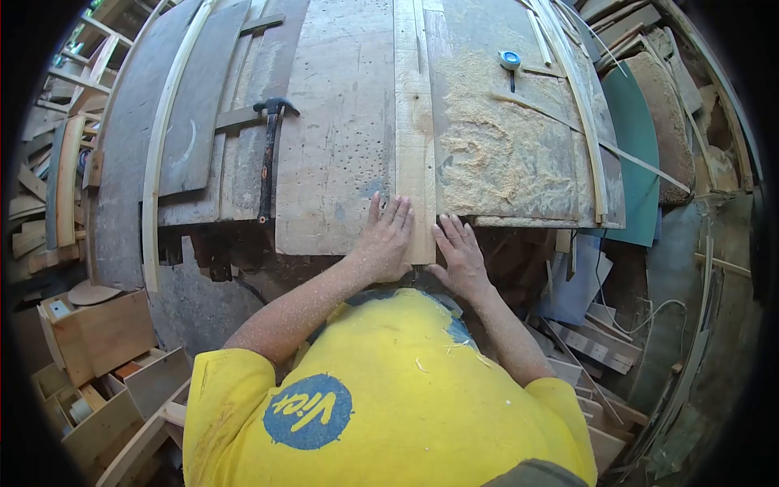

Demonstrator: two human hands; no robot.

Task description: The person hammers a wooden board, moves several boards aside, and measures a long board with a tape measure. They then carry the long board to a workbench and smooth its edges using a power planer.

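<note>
A long pale wooden plank (415, 154) runs straight away from my body along the bench, its near end by my waist. My left hand (386, 241) lies over its left edge, fingers stretched forward and resting flat. At the right edge of the plank is my right hand (461, 256), its fingers extended and the thumb out to the left, near the plank's end. Neither hand is wrapped round anything. Under and left of the plank is a wide plywood panel (333, 146) dotted with small holes. Sawdust (495, 154) covers the surface to the right.
A claw hammer (269, 154) lies left of the panel. A blue and white tape measure (510, 60) rests among the sawdust. Thin wood strips (174, 122) lie along the bench. A green sheet (633, 154) leans at the right; wooden boxes (105, 333) and offcuts crowd the lower left floor.
</note>
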